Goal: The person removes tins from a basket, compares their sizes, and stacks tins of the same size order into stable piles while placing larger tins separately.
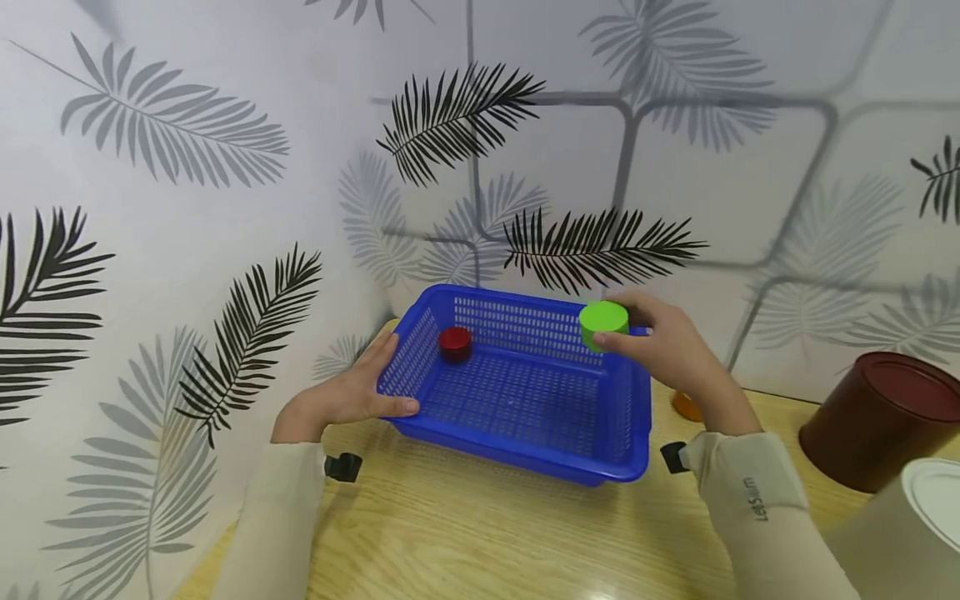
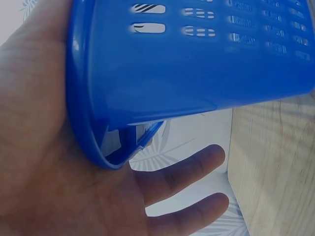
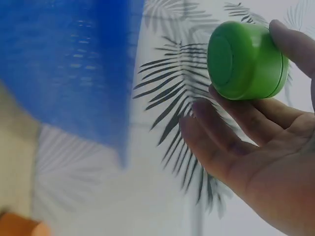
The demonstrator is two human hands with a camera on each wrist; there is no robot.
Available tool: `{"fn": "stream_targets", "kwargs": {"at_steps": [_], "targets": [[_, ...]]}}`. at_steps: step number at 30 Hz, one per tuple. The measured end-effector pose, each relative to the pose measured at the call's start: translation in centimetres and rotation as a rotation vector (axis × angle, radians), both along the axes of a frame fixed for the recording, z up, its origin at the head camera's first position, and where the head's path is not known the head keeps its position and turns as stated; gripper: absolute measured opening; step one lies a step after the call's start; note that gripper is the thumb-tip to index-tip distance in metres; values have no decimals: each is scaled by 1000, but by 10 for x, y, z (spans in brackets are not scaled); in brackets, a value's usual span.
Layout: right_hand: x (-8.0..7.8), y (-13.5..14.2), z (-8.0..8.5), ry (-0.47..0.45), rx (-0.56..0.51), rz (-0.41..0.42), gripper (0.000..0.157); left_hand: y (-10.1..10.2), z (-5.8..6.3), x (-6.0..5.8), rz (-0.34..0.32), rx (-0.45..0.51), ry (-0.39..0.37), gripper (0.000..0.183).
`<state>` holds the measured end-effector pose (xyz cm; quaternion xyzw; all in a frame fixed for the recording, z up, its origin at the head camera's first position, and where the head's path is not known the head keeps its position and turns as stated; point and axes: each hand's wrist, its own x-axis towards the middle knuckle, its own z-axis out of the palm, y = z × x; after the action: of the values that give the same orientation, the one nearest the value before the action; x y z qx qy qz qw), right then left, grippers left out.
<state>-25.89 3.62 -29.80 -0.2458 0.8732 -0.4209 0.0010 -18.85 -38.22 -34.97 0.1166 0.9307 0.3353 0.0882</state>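
Note:
A blue plastic basket (image 1: 517,408) with slotted walls stands near the wall. My left hand (image 1: 348,392) holds its left end, the thumb over the front corner and the fingers along the outer side. Seen from the left wrist, the basket's rim (image 2: 78,83) sits in the crook of that hand, two fingers stretched out past it. Between thumb and fingers, my right hand (image 1: 663,337) pinches a small round green container (image 3: 246,61) above the basket's back right corner. Inside the basket, a small red round container (image 1: 454,343) rests at the back left.
An orange object (image 1: 686,406) lies on the wooden table (image 1: 450,533), partly hidden behind my right wrist. To the right stand a dark red tub (image 1: 862,442) and a white tub (image 1: 885,525). A leaf-patterned wall (image 1: 450,192) rises right behind the basket.

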Motion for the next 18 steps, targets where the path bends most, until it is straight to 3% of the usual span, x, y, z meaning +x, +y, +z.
{"fn": "stream_targets", "kwargs": {"at_steps": [9,18], "targets": [[18,33,-44,-52,36,-70,75,3,-5,3,-33,-1,19,122],[15,64,-43,-69,-10,-87,68,3,-1,1,-30,-7,32,119]]}}
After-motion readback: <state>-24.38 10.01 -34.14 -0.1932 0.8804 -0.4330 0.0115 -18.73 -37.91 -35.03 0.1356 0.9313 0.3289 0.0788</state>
